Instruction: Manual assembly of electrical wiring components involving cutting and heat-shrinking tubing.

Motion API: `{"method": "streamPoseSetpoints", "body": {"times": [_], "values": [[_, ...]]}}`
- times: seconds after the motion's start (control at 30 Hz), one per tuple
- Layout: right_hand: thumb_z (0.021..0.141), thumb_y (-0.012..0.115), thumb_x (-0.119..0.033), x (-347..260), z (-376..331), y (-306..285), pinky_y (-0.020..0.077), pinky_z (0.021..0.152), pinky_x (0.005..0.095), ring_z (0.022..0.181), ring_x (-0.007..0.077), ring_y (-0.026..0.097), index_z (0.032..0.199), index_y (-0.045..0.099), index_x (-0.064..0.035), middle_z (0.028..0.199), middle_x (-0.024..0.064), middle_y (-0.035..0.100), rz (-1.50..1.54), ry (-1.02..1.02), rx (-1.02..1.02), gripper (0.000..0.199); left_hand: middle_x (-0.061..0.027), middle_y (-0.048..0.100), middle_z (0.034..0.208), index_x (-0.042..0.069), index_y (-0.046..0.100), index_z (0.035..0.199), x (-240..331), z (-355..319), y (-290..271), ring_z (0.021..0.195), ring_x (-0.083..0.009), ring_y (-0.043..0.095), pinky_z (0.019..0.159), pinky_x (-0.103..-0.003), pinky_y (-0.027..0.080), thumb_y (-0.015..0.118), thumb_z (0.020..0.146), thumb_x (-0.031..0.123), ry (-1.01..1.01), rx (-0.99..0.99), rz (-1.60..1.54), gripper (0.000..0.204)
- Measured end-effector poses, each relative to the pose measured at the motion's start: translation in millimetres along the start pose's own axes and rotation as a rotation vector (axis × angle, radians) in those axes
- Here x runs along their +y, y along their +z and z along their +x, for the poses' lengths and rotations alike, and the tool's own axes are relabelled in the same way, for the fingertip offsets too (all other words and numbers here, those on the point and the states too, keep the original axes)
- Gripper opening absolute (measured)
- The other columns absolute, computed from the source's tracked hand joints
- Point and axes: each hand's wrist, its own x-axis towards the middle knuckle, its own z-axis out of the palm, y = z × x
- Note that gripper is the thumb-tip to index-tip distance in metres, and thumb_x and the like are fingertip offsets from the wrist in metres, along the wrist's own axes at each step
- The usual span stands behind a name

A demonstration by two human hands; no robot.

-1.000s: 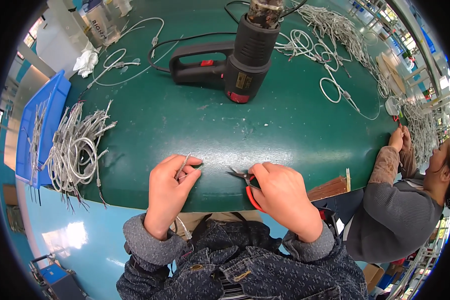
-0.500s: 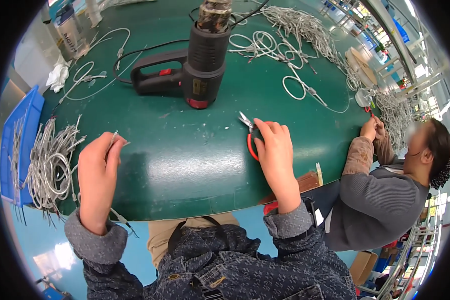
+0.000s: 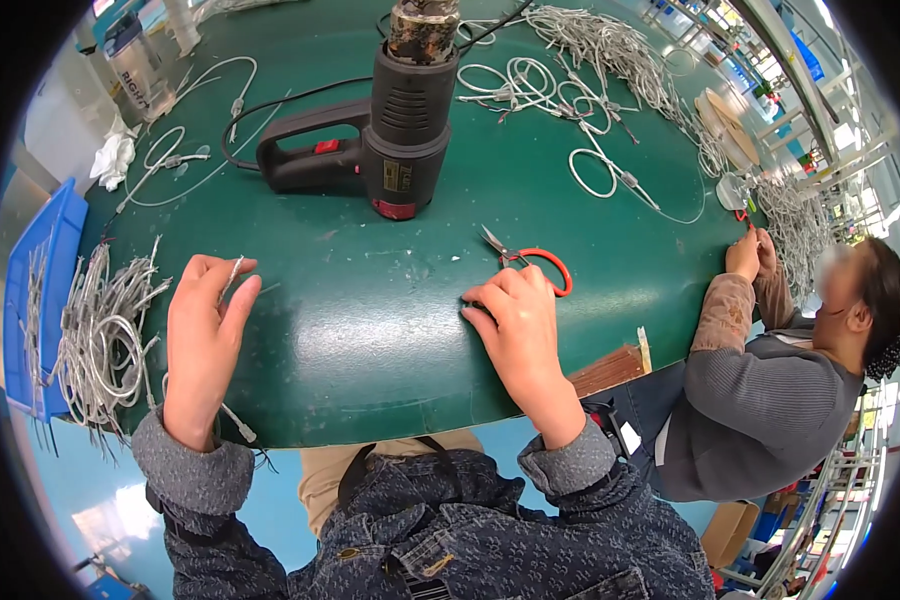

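My left hand (image 3: 205, 340) is closed, pinching the thin end of a pale cable between thumb and fingers. A fine strand sticks out past the thumb, and the cable's lower part (image 3: 238, 424) shows below the wrist. My right hand (image 3: 518, 330) is closed, palm down over the table, its thumb and forefinger together on the left. Red-handled scissors (image 3: 560, 270) stay at its fingers, blades slightly apart and pointing up-left. One handle loop shows on the right, and the other is hidden behind the fingers. I cannot make out whether the fingertips pinch something small.
A black heat gun (image 3: 405, 150) stands on the green table (image 3: 370, 370). At left are a cable bundle (image 3: 105, 330) and a blue tray (image 3: 60, 230). Coiled cables (image 3: 530, 90) lie far right of centre. A co-worker (image 3: 780, 390) sits at right. Brown strips (image 3: 610, 370) lie near the front edge.
My right hand has turned and moved left and nearer, fingers now pointing left. The scissors have swung so one loop sits to the right. My left hand has shifted slightly.
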Motion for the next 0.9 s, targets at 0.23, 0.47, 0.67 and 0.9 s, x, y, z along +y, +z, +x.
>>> {"method": "streamPoseSetpoints", "body": {"times": [0.23,0.47,0.67,0.9], "values": [[0.065,0.073,-0.004,-17.2,2.6,2.0,0.0399,0.073,0.0372,0.080,0.0265,0.050,0.081,0.065,-0.0065,0.078,0.0060,0.055,0.034,-0.021,0.000,0.018,-0.0065,0.047,0.077,-0.005,0.062,0.100,13.4,-15.4,-26.3,0.064,-0.0155,0.044,0.063,-0.028,0.037,0.049,0.094,0.012,0.059,0.021,-0.038,0.022],[0.067,0.072,-0.005,-62.6,-3.0,23.9,0.0391,0.071,0.0371,0.081,0.0269,0.050,0.087,0.064,-0.0075,0.081,0.0055,0.055,0.172,-0.174,-0.168,0.022,-0.0109,0.045,0.069,-0.004,0.063,0.099,32.1,-45.9,-32.7,0.063,-0.0210,0.046,0.060,-0.031,0.037,0.049,0.091,0.003,-0.085,-0.158,-0.274,0.018],[0.068,0.071,-0.005,-64.9,-1.5,22.3,0.0392,0.070,0.0375,0.081,0.0272,0.050,0.087,0.064,-0.0068,0.083,0.0054,0.055,0.172,-0.159,-0.153,0.021,-0.0075,0.044,0.067,-0.003,0.063,0.096,52.8,-80.0,-27.1,0.059,-0.0163,0.043,0.056,-0.029,0.035,0.047,0.091,0.003,-0.167,-0.275,-0.486,0.018],[0.069,0.070,-0.002,-25.8,-0.9,0.2,0.0398,0.070,0.0379,0.080,0.0280,0.050,0.086,0.063,-0.0060,0.081,0.0072,0.055,0.003,-0.052,0.017,0.019,-0.0021,0.044,0.064,-0.003,0.064,0.094,48.4,-94.6,-2.5,0.054,-0.0093,0.040,0.051,-0.025,0.032,0.048,0.092,0.004,-0.224,-0.305,-0.651,0.018]]}}
